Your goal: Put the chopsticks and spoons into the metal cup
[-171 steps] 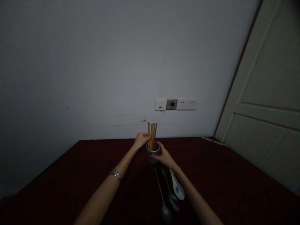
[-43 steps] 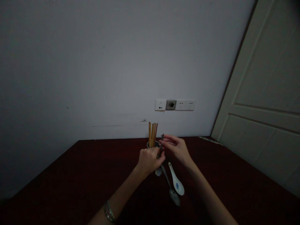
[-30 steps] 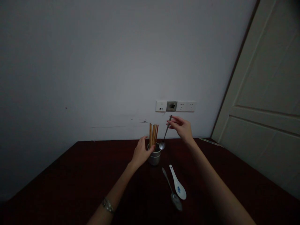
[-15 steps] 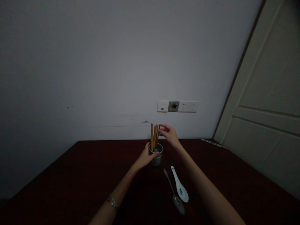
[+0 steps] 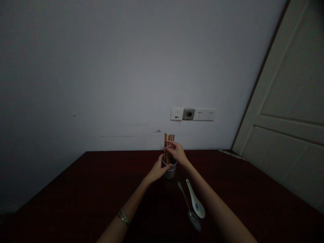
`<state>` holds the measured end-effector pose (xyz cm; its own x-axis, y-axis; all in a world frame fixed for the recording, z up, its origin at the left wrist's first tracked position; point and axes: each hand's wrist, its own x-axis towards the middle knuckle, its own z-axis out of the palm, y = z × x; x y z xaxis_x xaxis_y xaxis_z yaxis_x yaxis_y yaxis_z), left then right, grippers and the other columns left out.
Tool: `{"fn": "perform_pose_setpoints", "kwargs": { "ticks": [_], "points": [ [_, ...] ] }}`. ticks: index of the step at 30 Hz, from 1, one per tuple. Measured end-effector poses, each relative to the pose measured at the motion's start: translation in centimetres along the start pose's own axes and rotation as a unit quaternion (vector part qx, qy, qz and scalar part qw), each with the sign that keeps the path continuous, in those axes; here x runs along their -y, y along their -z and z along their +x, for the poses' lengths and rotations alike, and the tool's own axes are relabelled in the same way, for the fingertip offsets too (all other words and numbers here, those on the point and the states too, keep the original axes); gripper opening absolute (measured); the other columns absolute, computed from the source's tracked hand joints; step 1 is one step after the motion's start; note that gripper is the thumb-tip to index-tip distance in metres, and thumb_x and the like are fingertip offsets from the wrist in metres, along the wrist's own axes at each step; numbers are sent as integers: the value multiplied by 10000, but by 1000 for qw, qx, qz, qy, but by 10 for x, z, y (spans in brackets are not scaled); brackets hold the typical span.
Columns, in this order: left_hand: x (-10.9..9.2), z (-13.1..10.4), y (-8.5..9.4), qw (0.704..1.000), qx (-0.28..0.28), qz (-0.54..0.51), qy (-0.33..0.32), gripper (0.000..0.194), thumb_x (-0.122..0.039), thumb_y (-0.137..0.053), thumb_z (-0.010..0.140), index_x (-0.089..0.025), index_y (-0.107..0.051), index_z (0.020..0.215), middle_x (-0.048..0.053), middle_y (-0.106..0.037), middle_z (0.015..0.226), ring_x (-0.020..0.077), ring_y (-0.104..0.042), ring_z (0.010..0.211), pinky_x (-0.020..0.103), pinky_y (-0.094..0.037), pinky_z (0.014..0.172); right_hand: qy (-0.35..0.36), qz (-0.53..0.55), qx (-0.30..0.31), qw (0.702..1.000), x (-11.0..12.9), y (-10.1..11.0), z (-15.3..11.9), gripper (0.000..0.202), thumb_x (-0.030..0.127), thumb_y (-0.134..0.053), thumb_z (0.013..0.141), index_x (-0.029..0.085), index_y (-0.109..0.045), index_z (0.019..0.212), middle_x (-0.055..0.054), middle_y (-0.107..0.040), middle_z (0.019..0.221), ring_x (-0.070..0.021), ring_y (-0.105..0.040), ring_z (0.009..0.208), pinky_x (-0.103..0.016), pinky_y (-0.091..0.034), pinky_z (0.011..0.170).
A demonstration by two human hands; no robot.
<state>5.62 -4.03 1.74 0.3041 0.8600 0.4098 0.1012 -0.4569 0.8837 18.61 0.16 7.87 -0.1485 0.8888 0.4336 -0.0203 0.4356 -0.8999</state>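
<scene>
A grey cup [image 5: 170, 173] stands on the dark red table, and my left hand [image 5: 157, 171] is wrapped round its left side with the thumb at the near rim. Several wooden chopsticks [image 5: 165, 136] stand upright in it. My right hand [image 5: 177, 152] is over the cup, its fingers bent and closed in among the chopsticks; what they pinch is hidden. To the right of the cup lie a metal spoon [image 5: 194, 221] and a white ceramic spoon [image 5: 198, 207] with a blue mark, side by side, handles toward the cup.
The table [image 5: 113, 175] meets a pale wall [image 5: 126, 84] behind the cup. Wall sockets [image 5: 204, 114] are set above it. A white panelled door [image 5: 286, 135] stands at right, and a thin flat strip [image 5: 231, 154] lies at the table's back right edge.
My right hand has moved left and down, from a greyish handle at the right of the chopsticks to in among them. The greyish handle no longer shows. My left hand stays on the cup.
</scene>
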Motion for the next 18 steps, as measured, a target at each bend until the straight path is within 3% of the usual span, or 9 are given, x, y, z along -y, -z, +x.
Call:
{"fn": "perform_pose_setpoints", "kwargs": {
  "ticks": [10,18],
  "points": [
    [-1,-2,1,1000,-8,27,12,617,-362,-590,760,-155,-333,1281,136,-448,1296,233,-441,1172,382,-314,1006,8,-50,2,999,-11,-2,-5,337,232,-617,640,126,-587,958,-11,-630,686,-139,-615,621,-259,-502,606],
    [-2,-2,1,999,-6,30,7,592,-368,-581,765,-160,-346,1267,127,-490,1249,223,-477,1130,379,-338,982,45,-179,-7,983,-3,-1,-6,315,207,-574,674,99,-616,968,-52,-655,741,-148,-617,670,-266,-495,651]
  ]
}}
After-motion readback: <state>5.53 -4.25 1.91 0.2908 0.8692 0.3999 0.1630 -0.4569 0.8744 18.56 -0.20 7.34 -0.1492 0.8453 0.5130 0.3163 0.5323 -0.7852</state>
